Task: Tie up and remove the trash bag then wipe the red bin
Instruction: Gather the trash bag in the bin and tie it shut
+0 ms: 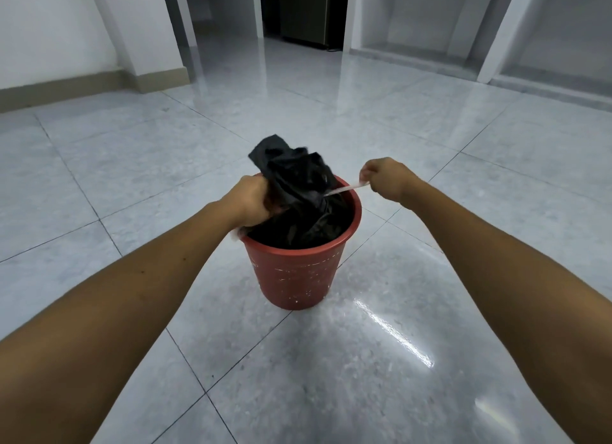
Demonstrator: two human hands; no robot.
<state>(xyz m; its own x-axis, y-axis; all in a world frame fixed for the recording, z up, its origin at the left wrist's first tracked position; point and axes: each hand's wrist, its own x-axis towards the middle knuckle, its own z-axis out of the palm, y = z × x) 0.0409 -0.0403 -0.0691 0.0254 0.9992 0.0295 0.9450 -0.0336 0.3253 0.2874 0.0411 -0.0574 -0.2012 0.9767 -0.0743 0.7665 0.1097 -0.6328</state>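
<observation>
The crinkled black plastic trash bag sits inside the round red plastic bin, which stands upright on the glossy grey tiled floor between your forearms. The bag's mouth is bunched into a neck that rises above the rim and leans toward the far left.

Your left hand grips that neck with curled fingers, right at the left side of the rim. Your right hand is out past the right side of the rim, pinching the end of a thin pale strip between thumb and fingers. The strip runs taut from the neck, up and to the right, to that hand.

The next move probably turns on that line. The strip's long axis lies left to right across the bin, and the neck it comes from is close against your left hand and well apart from your right. If you cinch, pull along that axis while the left hand anchors the neck. If you wrap, the right hand has to carry the strip round the neck.

No finished knot shows. Lifting the bag out and wiping the bin are not yet done. A strip this thin looks likely to slip or snap under a hard tug.
</observation>
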